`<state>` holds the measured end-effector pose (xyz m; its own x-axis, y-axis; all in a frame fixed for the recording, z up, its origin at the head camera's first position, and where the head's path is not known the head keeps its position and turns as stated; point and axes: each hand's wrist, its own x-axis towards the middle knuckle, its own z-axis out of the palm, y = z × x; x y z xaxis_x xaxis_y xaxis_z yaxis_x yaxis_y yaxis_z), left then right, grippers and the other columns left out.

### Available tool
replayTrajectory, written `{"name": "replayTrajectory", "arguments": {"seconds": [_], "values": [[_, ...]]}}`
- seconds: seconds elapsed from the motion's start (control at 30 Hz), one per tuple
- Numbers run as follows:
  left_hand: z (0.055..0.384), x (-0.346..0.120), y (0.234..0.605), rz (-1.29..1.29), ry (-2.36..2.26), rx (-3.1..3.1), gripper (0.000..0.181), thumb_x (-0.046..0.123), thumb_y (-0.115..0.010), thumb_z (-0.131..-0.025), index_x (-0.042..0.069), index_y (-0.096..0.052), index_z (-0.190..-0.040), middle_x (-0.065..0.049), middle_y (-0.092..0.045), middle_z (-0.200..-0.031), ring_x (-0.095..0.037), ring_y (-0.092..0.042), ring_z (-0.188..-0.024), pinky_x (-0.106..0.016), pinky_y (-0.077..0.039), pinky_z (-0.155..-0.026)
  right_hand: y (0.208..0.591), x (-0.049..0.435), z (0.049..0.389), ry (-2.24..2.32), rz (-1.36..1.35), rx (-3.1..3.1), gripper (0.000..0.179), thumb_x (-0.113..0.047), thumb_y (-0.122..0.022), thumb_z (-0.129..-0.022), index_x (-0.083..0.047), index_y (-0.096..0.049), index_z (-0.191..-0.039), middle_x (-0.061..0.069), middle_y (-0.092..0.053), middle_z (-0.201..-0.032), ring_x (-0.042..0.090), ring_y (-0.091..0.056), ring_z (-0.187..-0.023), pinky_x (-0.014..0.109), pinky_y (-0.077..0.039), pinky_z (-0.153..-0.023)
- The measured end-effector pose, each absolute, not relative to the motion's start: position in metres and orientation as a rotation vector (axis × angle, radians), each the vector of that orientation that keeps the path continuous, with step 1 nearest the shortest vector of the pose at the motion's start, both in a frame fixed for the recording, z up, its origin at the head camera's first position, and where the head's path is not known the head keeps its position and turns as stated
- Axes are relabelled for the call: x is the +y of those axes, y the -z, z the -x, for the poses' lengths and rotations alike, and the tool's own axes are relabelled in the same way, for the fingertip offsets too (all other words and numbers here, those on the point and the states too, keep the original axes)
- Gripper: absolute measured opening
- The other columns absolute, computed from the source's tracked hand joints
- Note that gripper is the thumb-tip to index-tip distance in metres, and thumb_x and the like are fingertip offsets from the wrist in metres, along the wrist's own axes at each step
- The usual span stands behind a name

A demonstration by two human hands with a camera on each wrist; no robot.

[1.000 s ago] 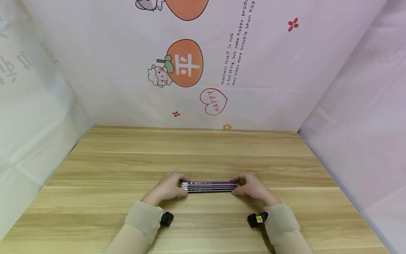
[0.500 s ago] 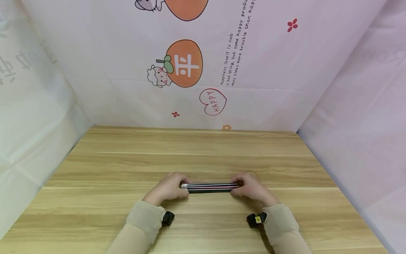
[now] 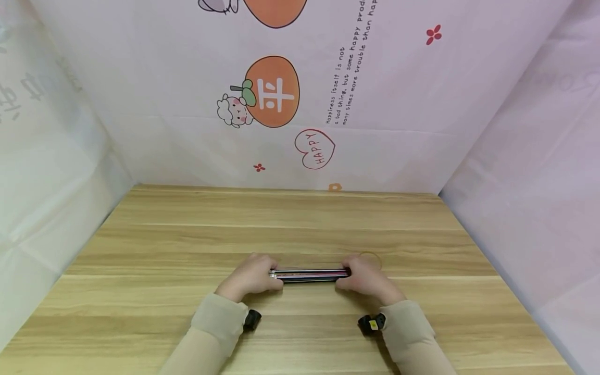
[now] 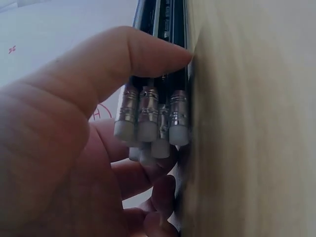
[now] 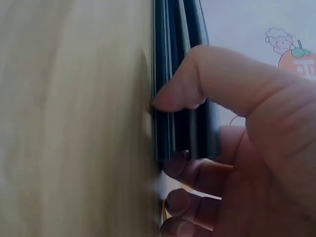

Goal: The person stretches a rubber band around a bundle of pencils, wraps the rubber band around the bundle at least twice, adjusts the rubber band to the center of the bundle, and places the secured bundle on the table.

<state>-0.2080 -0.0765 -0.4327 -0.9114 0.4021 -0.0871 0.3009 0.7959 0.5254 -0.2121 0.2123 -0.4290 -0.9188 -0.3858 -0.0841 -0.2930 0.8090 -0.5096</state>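
Holding a bundle of pencils (image 3: 309, 276) level at both ends, just below the centre of the head view, over a wood-grain tabletop (image 3: 300, 219). Clasped around the eraser end by the left-hand grip (image 3: 254, 274), left thumb (image 4: 148, 52) across the shafts, with white erasers (image 4: 177, 135) and silvery collars (image 4: 148, 108) jutting out mid-frame in the left wrist view. Clasped at the opposite end by the right-hand grip (image 3: 361, 276), right thumb (image 5: 217, 69) likewise across the dark shafts, upper right of centre in the right wrist view. Either touching the tabletop or just above it; impossible to tell which. Set near a thin yellowish loop (image 3: 377, 255), just beyond the right-hand grip. Clad in beige cuffs (image 3: 220, 317), lower centre. Backed by white cloth (image 3: 178, 146) printed with orange fruit, upper frame.
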Motion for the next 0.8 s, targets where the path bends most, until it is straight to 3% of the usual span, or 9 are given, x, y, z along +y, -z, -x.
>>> {"name": "replayTrajectory", "arguments": {"seconds": [0.1,0.27,0.37,0.47,0.57,0.67,0.8], "values": [[0.209,-0.076,0.433,-0.542,-0.748,2.798,0.028,0.028,-0.075,-0.074,0.017,-0.053,-0.062,0.004,-0.049,-0.065,-0.020,-0.045,-0.080,-0.029,-0.037,-0.064,0.428,0.210,0.211,0.738,0.515,2.812,0.019,-0.017,-0.071,-0.071,-0.011,-0.053,-0.072,-0.001,-0.046,-0.074,0.014,-0.041,-0.067,0.023,-0.032,-0.055],[0.209,-0.077,0.434,-0.563,-0.787,2.791,0.026,0.025,-0.076,-0.073,0.017,-0.053,-0.061,0.005,-0.047,-0.063,-0.017,-0.044,-0.077,-0.028,-0.038,-0.064,0.428,0.212,0.211,0.760,0.510,2.797,0.019,-0.016,-0.069,-0.072,-0.010,-0.052,-0.071,-0.001,-0.044,-0.073,0.013,-0.040,-0.065,0.023,-0.031,-0.054],[0.210,-0.079,0.434,-0.567,-0.829,2.773,0.021,0.024,-0.076,-0.073,0.017,-0.058,-0.065,0.005,-0.054,-0.069,-0.015,-0.045,-0.072,-0.026,-0.038,-0.061,0.428,0.215,0.211,0.845,0.490,2.744,0.014,-0.013,-0.068,-0.074,-0.009,-0.055,-0.073,-0.002,-0.046,-0.069,0.012,-0.041,-0.061,0.021,-0.033,-0.052],[0.210,-0.081,0.433,-0.538,-0.898,2.730,0.013,0.022,-0.077,-0.074,0.013,-0.067,-0.078,0.000,-0.064,-0.083,-0.014,-0.047,-0.067,-0.026,-0.040,-0.058,0.427,0.217,0.212,0.927,0.476,2.691,0.008,-0.012,-0.068,-0.076,-0.007,-0.062,-0.079,-0.004,-0.049,-0.065,0.010,-0.044,-0.057,0.020,-0.037,-0.050],[0.210,-0.082,0.431,-0.494,-0.991,2.668,0.026,0.019,-0.077,-0.075,0.007,-0.072,-0.098,-0.003,-0.068,-0.096,-0.013,-0.050,-0.066,-0.025,-0.044,-0.059,0.427,0.219,0.213,1.002,0.481,2.657,0.015,-0.011,-0.068,-0.078,-0.003,-0.068,-0.090,-0.004,-0.053,-0.065,0.009,-0.046,-0.056,0.019,-0.040,-0.049],[0.210,-0.084,0.430,-0.474,-1.090,2.600,0.032,0.016,-0.075,-0.076,0.004,-0.071,-0.106,-0.003,-0.068,-0.087,-0.013,-0.054,-0.063,-0.026,-0.049,-0.059,0.429,0.222,0.214,1.150,0.448,2.571,0.021,-0.009,-0.068,-0.081,0.002,-0.070,-0.098,-0.002,-0.058,-0.067,0.010,-0.051,-0.058,0.020,-0.045,-0.050],[0.212,-0.086,0.429,-0.485,-1.239,2.509,0.021,0.011,-0.073,-0.078,0.003,-0.070,-0.097,0.000,-0.062,-0.070,-0.012,-0.054,-0.057,-0.025,-0.052,-0.052,0.431,0.226,0.216,1.376,0.372,2.402,0.023,-0.007,-0.070,-0.084,0.008,-0.067,-0.102,0.002,-0.063,-0.070,0.012,-0.059,-0.061,0.024,-0.055,-0.054]]}}
